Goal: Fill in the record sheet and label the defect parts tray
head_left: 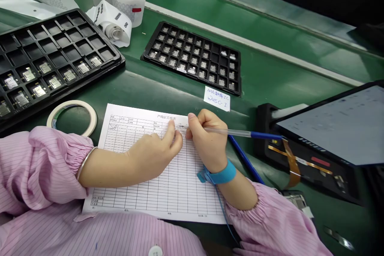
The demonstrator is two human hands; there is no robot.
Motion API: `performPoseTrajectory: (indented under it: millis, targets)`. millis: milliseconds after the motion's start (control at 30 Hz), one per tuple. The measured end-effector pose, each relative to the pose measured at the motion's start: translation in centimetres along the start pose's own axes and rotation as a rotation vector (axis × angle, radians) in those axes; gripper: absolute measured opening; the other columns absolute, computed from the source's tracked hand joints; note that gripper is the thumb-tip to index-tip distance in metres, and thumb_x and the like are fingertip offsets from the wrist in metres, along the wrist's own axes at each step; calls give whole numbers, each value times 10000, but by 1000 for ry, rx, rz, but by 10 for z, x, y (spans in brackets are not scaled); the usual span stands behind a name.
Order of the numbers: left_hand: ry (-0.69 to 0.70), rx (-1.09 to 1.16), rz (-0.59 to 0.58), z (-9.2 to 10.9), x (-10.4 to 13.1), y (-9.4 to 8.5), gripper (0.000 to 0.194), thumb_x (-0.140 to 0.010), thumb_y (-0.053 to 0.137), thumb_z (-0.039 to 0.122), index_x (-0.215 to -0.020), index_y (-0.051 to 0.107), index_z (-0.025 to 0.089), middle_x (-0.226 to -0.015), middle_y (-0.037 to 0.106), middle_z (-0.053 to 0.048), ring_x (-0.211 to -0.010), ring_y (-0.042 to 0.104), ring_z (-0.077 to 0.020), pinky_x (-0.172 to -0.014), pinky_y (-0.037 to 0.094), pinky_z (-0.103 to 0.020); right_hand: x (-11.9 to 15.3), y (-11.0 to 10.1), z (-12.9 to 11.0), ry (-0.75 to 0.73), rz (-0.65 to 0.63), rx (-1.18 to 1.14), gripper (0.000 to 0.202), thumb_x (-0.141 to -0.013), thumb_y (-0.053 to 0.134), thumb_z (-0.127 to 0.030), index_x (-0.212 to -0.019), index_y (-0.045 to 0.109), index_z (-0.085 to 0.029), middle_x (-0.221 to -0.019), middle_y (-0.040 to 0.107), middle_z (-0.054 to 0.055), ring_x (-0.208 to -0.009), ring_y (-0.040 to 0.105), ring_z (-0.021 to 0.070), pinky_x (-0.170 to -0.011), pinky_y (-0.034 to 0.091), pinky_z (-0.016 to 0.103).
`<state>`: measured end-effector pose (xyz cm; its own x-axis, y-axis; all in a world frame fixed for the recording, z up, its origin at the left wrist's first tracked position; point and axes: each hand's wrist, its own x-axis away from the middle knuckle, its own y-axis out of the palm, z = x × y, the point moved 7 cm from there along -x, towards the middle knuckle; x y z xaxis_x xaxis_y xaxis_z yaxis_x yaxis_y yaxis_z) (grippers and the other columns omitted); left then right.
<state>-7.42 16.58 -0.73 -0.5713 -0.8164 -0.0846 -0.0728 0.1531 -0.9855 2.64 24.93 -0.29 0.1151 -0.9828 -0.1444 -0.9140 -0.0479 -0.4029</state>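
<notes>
A printed form (144, 198) with a ruled table lies on the green bench. My left hand (153, 150) rests on its upper middle, index finger stretched toward the heading and other fingers partly curled, holding nothing. My right hand (210, 136) is closed around a pen (232, 132) with a clear barrel and a blue rear end. The pen's tip is at the form's upper right, close to my left fingertips; whether it touches the paper I cannot tell. Around my right wrist is a blue strap (223, 174) with a thin cord.
Black trays (192, 56) of small metal parts stand at the back, another black tray (57, 60) at left. Tape ring (72, 104), label rolls (129, 2) and a handwritten label (217, 98) lie around. A blue stick (244, 158) and a screen device (336, 124) are at right.
</notes>
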Motion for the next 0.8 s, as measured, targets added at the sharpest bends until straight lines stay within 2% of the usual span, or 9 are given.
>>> performPoseTrajectory:
  millis: [533, 800]
  targets:
    - [3, 26, -20, 0, 1, 0, 508, -823, 447, 141, -1327, 454, 74, -1405, 391, -274, -468, 520, -111, -368, 362, -274, 1, 0, -4, -15, -5, 4, 406, -848, 555, -209, -511, 328, -215, -400, 439, -60, -404, 398, 92, -486, 371, 264]
    - [-4, -8, 34, 1, 1, -2, 508, -788, 420, 113, -1290, 493, 78, -1385, 432, -250, -425, 493, -116, -344, 334, -280, 1, 0, -4, -7, -3, 12, 407, -847, 548, -203, -512, 317, -215, -405, 431, -61, -406, 387, 92, -489, 365, 267]
